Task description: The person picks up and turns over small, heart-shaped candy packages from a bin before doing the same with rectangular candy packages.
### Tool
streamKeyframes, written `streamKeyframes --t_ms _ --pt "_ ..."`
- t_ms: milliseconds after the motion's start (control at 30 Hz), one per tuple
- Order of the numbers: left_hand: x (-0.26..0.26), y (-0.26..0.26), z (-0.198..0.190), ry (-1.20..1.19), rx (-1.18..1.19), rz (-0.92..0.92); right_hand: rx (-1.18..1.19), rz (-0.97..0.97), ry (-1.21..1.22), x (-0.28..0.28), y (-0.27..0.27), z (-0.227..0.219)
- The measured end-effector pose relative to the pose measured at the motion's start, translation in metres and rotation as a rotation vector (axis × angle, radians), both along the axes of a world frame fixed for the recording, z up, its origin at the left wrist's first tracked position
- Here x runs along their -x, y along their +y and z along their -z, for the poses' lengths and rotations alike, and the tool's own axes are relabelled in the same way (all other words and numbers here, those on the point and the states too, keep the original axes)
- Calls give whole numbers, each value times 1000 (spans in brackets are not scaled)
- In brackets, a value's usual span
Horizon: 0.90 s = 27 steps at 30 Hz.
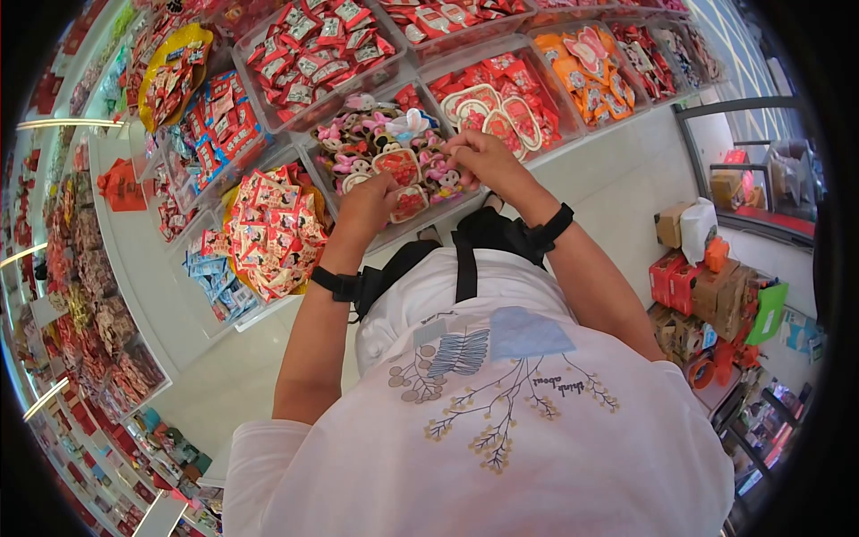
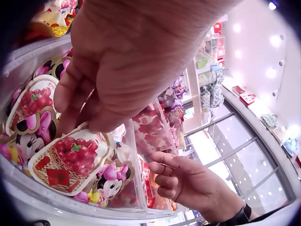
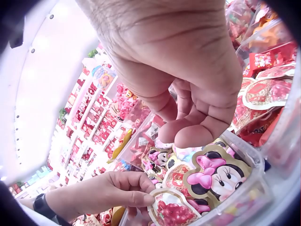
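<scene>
My left hand (image 1: 365, 210) pinches the top edge of a flat, pouch-shaped snack packet (image 2: 70, 162) printed with red berries, its thumb and fingers at the rim in the left wrist view. This packet lies over a clear plastic bin (image 3: 256, 162) of mixed packets. Around it are Minnie Mouse-shaped packets (image 3: 221, 176) with pink bows and a second berry packet (image 2: 35, 103). My right hand (image 1: 488, 163) hovers over the bin's right side, fingers loosely curled and holding nothing in the left wrist view.
Neighbouring bins hold red packets (image 1: 313, 58), more berry pouches (image 1: 519, 125) and orange packets (image 1: 591, 76). Left of the bin stands a heap of red-and-cream packets (image 1: 268, 228). Cardboard boxes (image 1: 720, 295) are stacked at the right. Stocked shelves (image 1: 98, 304) line the left.
</scene>
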<state>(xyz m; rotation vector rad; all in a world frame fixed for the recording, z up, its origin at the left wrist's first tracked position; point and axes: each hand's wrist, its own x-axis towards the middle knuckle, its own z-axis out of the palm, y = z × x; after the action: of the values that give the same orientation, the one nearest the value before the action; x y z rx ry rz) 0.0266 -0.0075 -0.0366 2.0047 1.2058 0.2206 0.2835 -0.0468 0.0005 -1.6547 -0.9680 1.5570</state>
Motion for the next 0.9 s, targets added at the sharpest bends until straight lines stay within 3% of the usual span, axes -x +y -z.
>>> streamKeyframes --t_ms 267,500,767,900 --pt "1 -4 33 37 -97 110 -7 0 19 -5 -5 4" --pt "-17 26 -7 22 -306 -90 -6 8 8 -8 -6 -1" --pt "-35 45 8 102 -438 42 3 6 30 -7 -5 0" --pt "-21 46 -24 69 -464 17 -17 -13 33 -11 -5 5"
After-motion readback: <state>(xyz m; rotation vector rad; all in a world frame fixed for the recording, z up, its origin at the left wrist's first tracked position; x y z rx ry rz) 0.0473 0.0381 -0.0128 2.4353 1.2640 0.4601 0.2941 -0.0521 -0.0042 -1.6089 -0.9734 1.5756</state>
